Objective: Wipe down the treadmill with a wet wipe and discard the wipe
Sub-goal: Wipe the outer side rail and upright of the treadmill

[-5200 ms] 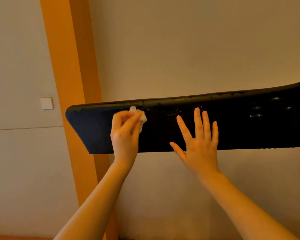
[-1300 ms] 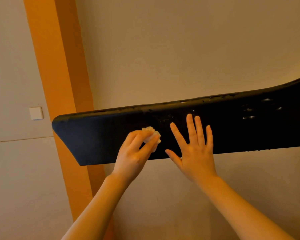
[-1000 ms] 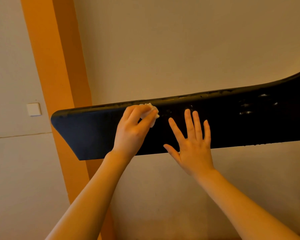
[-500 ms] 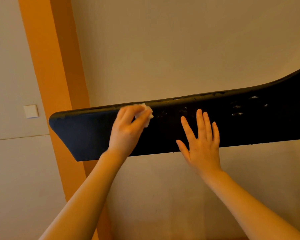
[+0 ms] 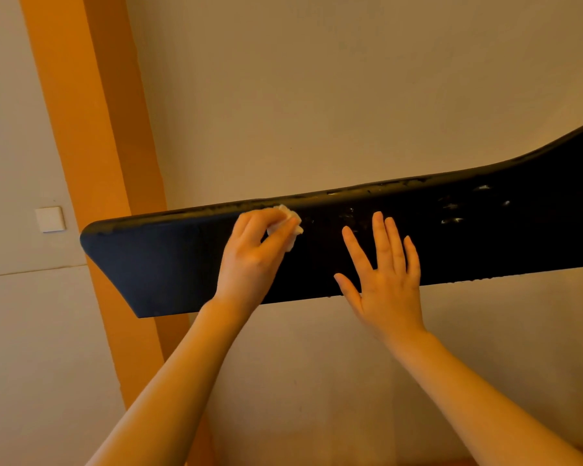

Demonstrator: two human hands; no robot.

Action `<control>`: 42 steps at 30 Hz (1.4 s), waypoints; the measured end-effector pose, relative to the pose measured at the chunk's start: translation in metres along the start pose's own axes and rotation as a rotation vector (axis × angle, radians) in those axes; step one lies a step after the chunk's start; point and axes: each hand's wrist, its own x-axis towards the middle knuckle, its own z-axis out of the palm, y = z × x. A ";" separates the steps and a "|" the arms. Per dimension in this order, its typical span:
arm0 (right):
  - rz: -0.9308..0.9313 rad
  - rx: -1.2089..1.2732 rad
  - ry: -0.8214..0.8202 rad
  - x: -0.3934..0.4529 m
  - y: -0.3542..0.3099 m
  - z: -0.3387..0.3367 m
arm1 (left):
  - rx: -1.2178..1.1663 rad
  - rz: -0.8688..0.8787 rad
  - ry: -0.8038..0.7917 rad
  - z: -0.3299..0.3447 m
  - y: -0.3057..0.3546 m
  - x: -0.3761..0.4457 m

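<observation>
A long black treadmill panel (image 5: 169,260) stretches across the view from centre left to the right edge, with pale specks along its top rim and toward the right. My left hand (image 5: 253,260) pinches a crumpled white wet wipe (image 5: 288,227) against the panel just under its top rim. My right hand (image 5: 384,274) lies flat on the panel to the right of the wipe, fingers straight and spread.
A beige wall (image 5: 317,95) fills the background behind the panel. An orange vertical strip (image 5: 95,129) runs down the wall at the left. A white wall switch (image 5: 50,219) sits left of the strip.
My left hand swept the wipe up from the panel's lower middle to its top rim and stays there. My right hand slid a little to the right along the panel.
</observation>
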 end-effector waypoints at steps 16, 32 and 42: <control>0.000 -0.013 -0.021 0.000 0.001 -0.003 | -0.243 -0.103 -0.085 0.002 0.018 0.001; -0.006 -0.031 -0.038 -0.001 0.002 -0.006 | 0.073 0.157 0.026 0.007 0.016 0.015; -0.025 -0.033 -0.064 -0.001 0.005 -0.009 | -0.150 -0.188 -0.346 0.019 0.008 -0.062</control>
